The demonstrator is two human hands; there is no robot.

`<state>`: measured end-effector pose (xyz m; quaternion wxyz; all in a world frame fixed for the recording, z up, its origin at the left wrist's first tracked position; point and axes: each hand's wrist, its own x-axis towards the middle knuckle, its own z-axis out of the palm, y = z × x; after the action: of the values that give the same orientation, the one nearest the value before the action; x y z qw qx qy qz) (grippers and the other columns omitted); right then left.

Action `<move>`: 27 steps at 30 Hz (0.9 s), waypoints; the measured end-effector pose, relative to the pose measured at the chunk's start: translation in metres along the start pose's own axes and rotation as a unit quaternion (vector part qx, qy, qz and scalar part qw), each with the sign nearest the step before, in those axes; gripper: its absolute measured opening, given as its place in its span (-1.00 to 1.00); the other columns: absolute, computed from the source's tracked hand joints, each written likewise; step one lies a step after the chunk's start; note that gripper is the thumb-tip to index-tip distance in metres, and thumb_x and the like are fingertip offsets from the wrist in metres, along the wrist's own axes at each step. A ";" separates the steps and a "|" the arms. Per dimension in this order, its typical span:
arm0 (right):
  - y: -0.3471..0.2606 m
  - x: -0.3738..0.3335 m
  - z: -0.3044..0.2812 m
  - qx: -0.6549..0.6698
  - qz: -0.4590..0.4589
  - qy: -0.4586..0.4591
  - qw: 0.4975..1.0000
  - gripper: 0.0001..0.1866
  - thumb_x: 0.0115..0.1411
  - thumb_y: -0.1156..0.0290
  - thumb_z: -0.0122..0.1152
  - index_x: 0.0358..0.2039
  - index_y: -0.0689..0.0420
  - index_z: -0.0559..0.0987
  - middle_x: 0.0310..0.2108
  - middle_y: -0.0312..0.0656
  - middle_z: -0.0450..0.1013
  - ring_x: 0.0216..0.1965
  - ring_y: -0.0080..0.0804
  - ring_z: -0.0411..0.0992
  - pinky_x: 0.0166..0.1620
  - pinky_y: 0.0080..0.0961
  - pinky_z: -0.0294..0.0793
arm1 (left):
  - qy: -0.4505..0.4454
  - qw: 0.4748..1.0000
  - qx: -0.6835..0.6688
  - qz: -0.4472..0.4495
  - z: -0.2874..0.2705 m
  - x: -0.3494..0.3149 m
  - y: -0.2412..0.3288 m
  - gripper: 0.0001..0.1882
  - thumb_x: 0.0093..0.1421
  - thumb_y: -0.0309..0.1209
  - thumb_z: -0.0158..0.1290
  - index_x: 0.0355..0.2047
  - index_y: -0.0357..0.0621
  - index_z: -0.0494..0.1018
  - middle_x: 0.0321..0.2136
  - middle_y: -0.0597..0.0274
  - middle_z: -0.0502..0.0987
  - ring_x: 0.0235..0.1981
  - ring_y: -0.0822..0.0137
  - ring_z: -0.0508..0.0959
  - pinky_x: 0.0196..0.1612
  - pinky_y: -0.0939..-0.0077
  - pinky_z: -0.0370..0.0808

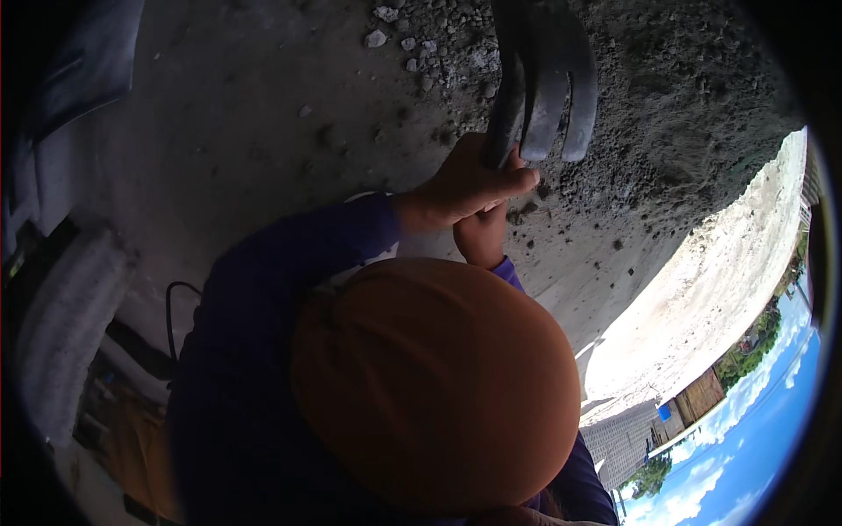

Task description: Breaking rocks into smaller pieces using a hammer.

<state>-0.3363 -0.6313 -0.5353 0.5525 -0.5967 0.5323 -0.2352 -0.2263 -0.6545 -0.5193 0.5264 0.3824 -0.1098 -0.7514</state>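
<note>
Two purple sleeves lead to my hands, close together in the upper middle. My left hand [465, 186] is closed round the lower end of a dark, curved, pronged tool [545, 88]. Its prongs hang beside my fingers, and its upper end runs out of view. My right hand [481, 237] is just below the left, its fingers partly hidden; I cannot tell whether it touches the tool. A large rounded shape in brown-orange cloth [438, 377] lies between my arms and hides part of them. Beyond the hands lies loose, dark grey gritty material [684, 105].
Pale stones [375, 39] lie on the dusty grey floor [228, 105] at the top. A dark flat panel [92, 66] stands upper left, above a pale bulky thing [74, 324] and a thin black cable [170, 316]. Sunlit ground [702, 289] and a block wall [621, 443] are at right.
</note>
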 end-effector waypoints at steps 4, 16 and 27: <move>0.031 0.007 -0.002 -0.106 0.308 -0.127 0.937 -0.73 0.01 0.36 0.12 -0.59 0.37 0.44 -0.71 0.05 0.37 -0.59 -0.40 0.44 -0.52 -0.40 0.30 | 0.111 0.968 -0.220 -0.057 -0.034 0.015 -0.023 -0.72 0.12 -0.32 0.02 -0.67 0.02 0.21 -0.80 0.47 0.20 -0.80 0.55 0.17 -0.62 0.59 0.21; -0.025 0.002 0.025 0.067 -0.115 0.094 0.987 -0.77 -0.02 0.40 0.19 -0.47 0.35 0.48 -0.62 -0.07 0.45 -0.55 -0.31 0.43 -0.45 -0.37 0.36 | 0.002 0.976 0.119 0.182 0.009 -0.015 0.012 -0.61 0.01 -0.39 0.11 -0.80 -0.02 0.15 -0.85 0.43 0.20 -0.83 0.57 0.16 -0.70 0.56 0.12; 0.015 -0.019 0.017 -0.072 0.226 -0.068 0.969 -0.75 0.03 0.41 0.10 -0.58 0.40 0.41 -0.68 0.01 0.38 -0.62 -0.28 0.38 -0.49 -0.38 0.30 | 0.103 0.984 -0.112 -0.094 -0.026 -0.002 -0.007 -0.59 0.10 -0.30 0.01 -0.77 0.07 0.07 -0.87 0.50 0.08 -0.85 0.58 0.08 -0.67 0.57 0.07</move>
<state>-0.3338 -0.6044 -0.5481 0.5820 -0.5138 0.6298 -0.0241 -0.2124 -0.6440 -0.5404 0.5019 0.4046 0.0663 -0.7616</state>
